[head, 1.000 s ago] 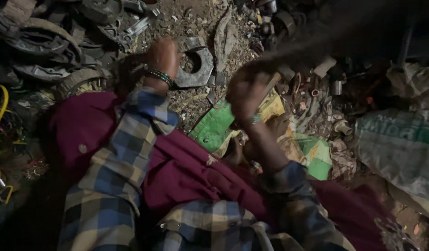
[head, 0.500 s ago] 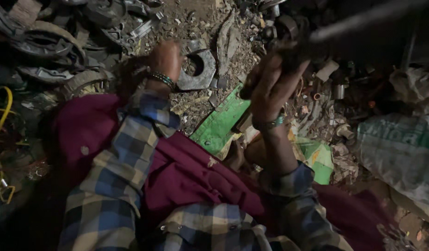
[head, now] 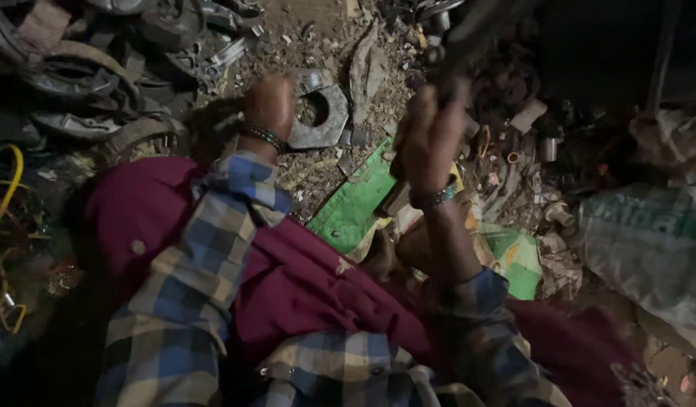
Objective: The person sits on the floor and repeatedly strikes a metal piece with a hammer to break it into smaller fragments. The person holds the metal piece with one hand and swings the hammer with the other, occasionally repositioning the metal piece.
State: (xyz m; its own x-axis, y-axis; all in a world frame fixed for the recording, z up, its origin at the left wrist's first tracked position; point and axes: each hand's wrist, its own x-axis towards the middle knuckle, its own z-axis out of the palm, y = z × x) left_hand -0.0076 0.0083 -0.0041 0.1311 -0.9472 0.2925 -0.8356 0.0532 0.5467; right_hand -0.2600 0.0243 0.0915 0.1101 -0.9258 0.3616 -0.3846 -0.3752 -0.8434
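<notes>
the right hand is raised above the littered ground, its fingers curled tight round the lower end of a dark metal piece that runs up and away into the gloom, blurred. the left hand reaches down to the dirt just beside a flat grey metal plate with a round hole; whether it grips anything cannot be told. a green sheet lies below the right wrist, near maroon cloth
</notes>
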